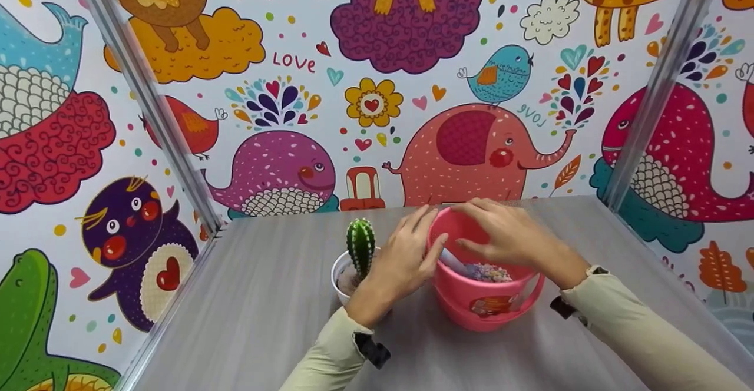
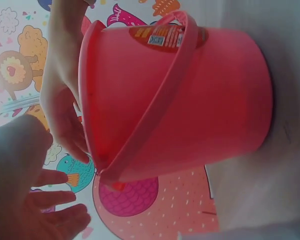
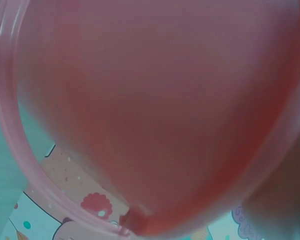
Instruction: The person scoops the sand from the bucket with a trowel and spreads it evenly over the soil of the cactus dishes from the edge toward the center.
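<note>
Holds left hand (image 1: 405, 257) spread between potted cactus (image 1: 360, 245) and pink bucket (image 1: 452, 304), right hand (image 1: 511, 233) loosely spread over bucket's mouth.

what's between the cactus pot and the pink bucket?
The person's left grip, seen in the head view between the cactus pot and the pink bucket. Bare grey tabletop shows just nearer the camera.

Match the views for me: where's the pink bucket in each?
Head: pink bucket right of centre, in the lower half.
Left wrist: across the middle, turned sideways, rim to the left.
Right wrist: close up, filling most of the picture.
Shared landmark: its curved handle, along the left edge in right wrist.
</note>
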The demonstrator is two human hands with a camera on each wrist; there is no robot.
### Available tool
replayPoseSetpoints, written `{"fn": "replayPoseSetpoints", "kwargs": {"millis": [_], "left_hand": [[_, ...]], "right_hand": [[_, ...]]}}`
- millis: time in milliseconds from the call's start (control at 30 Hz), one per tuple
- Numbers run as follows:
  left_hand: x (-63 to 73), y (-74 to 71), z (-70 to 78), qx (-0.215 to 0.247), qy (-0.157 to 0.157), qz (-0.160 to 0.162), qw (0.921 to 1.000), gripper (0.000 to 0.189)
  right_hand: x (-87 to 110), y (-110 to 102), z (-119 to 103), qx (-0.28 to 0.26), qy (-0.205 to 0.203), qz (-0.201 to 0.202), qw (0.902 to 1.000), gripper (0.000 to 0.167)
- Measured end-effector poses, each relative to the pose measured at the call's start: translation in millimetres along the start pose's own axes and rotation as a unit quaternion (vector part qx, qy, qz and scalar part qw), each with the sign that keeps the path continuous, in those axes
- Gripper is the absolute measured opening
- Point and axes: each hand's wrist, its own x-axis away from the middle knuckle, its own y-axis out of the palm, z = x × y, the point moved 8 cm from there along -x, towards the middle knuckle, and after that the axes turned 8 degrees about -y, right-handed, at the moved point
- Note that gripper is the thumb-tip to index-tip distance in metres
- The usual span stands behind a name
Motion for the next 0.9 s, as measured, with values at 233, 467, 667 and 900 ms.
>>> {"fn": "replayPoseSetpoints", "kwargs": {"millis": [233,467,667,900], "left_hand": [[-2.8,19.8,-8.2,0.108,-0.031,0.028,0.9933,0.053],[-4.4,35.9,-21.4,0.169,-0.068,0.056,0.9818,0.044],[-1.7,47.1,-30.9,0.202,-0.086,0.062,0.9737,0.043],[1.7,53.9,-34.3,0.232,-0.085,0.066,0.9667,0.045]], "right_hand": [[-6.2,18.1,-10.2,-0.038,-0.021,-0.039,0.9983,0.06],[-7.8,34.4,-18.1,-0.093,-0.037,-0.08,0.9918,0.045],[-9.4,46.1,-19.7,-0.12,-0.035,-0.109,0.9862,0.052],[-10.9,53.2,-17.7,-0.121,-0.035,-0.11,0.9859,0.047]]}}
